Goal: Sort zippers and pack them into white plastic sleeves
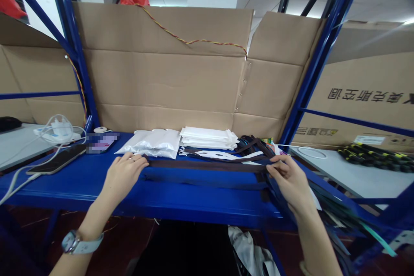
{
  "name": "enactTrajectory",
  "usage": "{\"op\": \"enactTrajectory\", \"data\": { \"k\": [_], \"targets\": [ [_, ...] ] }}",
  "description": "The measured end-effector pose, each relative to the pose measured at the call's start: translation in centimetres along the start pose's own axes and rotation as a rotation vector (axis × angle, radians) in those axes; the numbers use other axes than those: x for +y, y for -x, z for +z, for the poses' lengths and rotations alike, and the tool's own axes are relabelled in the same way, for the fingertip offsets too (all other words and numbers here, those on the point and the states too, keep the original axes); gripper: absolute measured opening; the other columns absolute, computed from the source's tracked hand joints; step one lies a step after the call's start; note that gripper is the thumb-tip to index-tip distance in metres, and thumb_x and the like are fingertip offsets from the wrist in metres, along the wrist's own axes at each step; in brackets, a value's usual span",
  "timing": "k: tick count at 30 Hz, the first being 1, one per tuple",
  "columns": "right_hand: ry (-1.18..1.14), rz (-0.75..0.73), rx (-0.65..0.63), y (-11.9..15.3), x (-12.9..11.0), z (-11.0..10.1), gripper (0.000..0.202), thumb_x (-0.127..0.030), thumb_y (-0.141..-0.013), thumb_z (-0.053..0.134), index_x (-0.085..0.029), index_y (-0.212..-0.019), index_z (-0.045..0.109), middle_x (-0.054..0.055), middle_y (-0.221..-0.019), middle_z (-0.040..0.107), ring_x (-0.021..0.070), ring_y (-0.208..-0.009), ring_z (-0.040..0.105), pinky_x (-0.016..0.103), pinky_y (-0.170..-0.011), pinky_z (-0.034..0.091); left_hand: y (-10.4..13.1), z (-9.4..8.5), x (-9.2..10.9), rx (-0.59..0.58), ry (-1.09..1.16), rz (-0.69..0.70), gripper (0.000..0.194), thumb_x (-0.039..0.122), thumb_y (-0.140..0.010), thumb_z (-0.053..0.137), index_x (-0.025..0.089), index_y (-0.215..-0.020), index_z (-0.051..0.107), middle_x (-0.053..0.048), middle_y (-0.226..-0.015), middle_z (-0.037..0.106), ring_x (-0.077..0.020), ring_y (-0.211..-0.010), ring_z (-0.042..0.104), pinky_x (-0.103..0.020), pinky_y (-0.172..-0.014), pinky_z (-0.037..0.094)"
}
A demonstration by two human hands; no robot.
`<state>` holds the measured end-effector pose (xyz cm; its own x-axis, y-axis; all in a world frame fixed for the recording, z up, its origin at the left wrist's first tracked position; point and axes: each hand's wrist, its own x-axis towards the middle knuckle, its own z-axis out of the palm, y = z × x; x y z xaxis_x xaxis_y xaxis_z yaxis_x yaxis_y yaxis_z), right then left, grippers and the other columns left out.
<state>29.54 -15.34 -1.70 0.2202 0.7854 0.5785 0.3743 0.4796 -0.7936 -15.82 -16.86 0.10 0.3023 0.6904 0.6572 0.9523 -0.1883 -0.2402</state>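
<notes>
A dark brown strip (207, 165) is stretched straight across the blue table (194, 202). My left hand (126, 174) pinches its left end, fingers closed. The right end of the strip is held by my right hand (286, 177), its thumb and fingers pressed together. Nearer to me a dark navy strip (207, 183) lies flat on the table. Behind the brown strip are white plastic packets (155, 141) and a stack of white packets (208, 138). White and dark strips lie tangled to the left of and behind my right hand.
Phones (60, 159) and a white charger with cables (61, 131) lie at the left. Blue posts rise on both sides before a cardboard wall (171, 77). Dark strips (336, 211) hang over the table's right edge. Black-and-yellow bundles (378, 157) lie far right.
</notes>
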Motion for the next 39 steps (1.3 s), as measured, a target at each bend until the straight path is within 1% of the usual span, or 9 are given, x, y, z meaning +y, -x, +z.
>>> {"op": "enactTrajectory", "data": {
  "k": [4,8,13,19,26,29,32,36,39],
  "targets": [
    [0.119,-0.058,0.067,-0.3,0.4,-0.8,0.031,-0.042,-0.072,0.064,-0.02,-0.09,0.053,0.0,-0.059,0.059,0.0145,-0.051,0.054,0.026,-0.053,0.044,0.4,-0.4,-0.9,-0.055,-0.002,-0.026,0.029,0.034,-0.094,0.039,0.023,-0.087,0.064,-0.002,-0.086,0.067,-0.022,-0.09,0.053,-0.032,-0.071,0.032],
    [0.288,-0.074,0.073,-0.4,1.0,-0.8,0.028,-0.044,-0.075,0.058,-0.019,-0.088,0.057,0.002,-0.061,0.06,0.0169,-0.055,0.057,0.028,-0.056,0.046,0.4,-0.1,-0.4,-0.145,-0.021,0.063,0.028,0.033,-0.094,0.039,0.023,-0.084,0.064,-0.002,-0.084,0.066,-0.0222,-0.088,0.053,-0.032,-0.068,0.03],
    [0.541,-0.07,0.09,-0.4,1.7,-1.5,0.033,-0.047,-0.077,0.056,-0.019,-0.094,0.062,0.007,-0.085,0.063,0.0218,-0.078,0.062,0.033,-0.068,0.048,0.1,0.6,-0.2,-0.163,-0.06,0.134,0.029,0.036,-0.093,0.041,0.022,-0.084,0.065,-0.004,-0.086,0.065,-0.0237,-0.089,0.052,-0.034,-0.069,0.029],
    [0.575,-0.103,0.062,-0.1,0.6,-0.5,0.031,-0.045,-0.081,0.052,-0.021,-0.098,0.062,0.008,-0.099,0.059,0.0214,-0.085,0.059,0.034,-0.074,0.046,-4.3,1.5,2.3,-0.158,0.053,0.21,0.029,0.029,-0.094,0.039,0.019,-0.087,0.065,-0.006,-0.088,0.065,-0.023,-0.092,0.051,-0.034,-0.074,0.032],
    [0.551,-0.17,-0.054,0.6,-0.6,2.4,0.026,-0.039,-0.083,0.05,-0.022,-0.099,0.06,0.008,-0.101,0.058,0.0233,-0.093,0.056,0.035,-0.08,0.044,-10.4,6.4,7.3,-0.247,0.213,0.356,0.025,0.025,-0.09,0.043,0.02,-0.094,0.068,-0.008,-0.104,0.064,-0.0228,-0.103,0.049,-0.035,-0.081,0.035],
    [0.545,-0.169,-0.09,0.8,-0.8,2.9,0.025,-0.039,-0.083,0.05,-0.022,-0.1,0.059,0.008,-0.103,0.057,0.0241,-0.096,0.056,0.036,-0.081,0.043,-11.2,8.0,8.4,-0.263,0.233,0.38,0.025,0.021,-0.089,0.045,0.02,-0.095,0.068,-0.008,-0.11,0.063,-0.0232,-0.108,0.049,-0.035,-0.081,0.036],
    [0.553,-0.168,-0.112,0.9,-0.9,3.1,0.026,-0.039,-0.084,0.049,-0.022,-0.1,0.058,0.008,-0.103,0.056,0.0246,-0.097,0.055,0.036,-0.082,0.043,-11.3,8.6,8.9,-0.264,0.249,0.382,0.03,0.011,-0.086,0.041,0.017,-0.097,0.068,-0.011,-0.108,0.064,-0.0232,-0.108,0.05,-0.035,-0.082,0.037],
    [0.559,-0.177,-0.134,1.2,-1.2,3.5,0.024,-0.037,-0.085,0.048,-0.021,-0.099,0.058,0.008,-0.102,0.058,0.0234,-0.094,0.055,0.036,-0.081,0.042,-11.5,8.3,9.0,-0.251,0.271,0.372,0.037,0.0,-0.08,0.038,0.014,-0.098,0.067,-0.014,-0.102,0.065,-0.0231,-0.106,0.052,-0.035,-0.084,0.038],
    [0.565,-0.169,-0.209,1.3,-1.5,3.9,0.02,-0.035,-0.085,0.048,-0.021,-0.095,0.059,0.006,-0.094,0.061,0.0216,-0.089,0.057,0.034,-0.079,0.043,-11.9,7.5,9.1,-0.215,0.297,0.357,0.041,-0.003,-0.078,0.037,0.013,-0.104,0.064,-0.014,-0.11,0.062,-0.0241,-0.109,0.05,-0.038,-0.086,0.038]
  ]
}}
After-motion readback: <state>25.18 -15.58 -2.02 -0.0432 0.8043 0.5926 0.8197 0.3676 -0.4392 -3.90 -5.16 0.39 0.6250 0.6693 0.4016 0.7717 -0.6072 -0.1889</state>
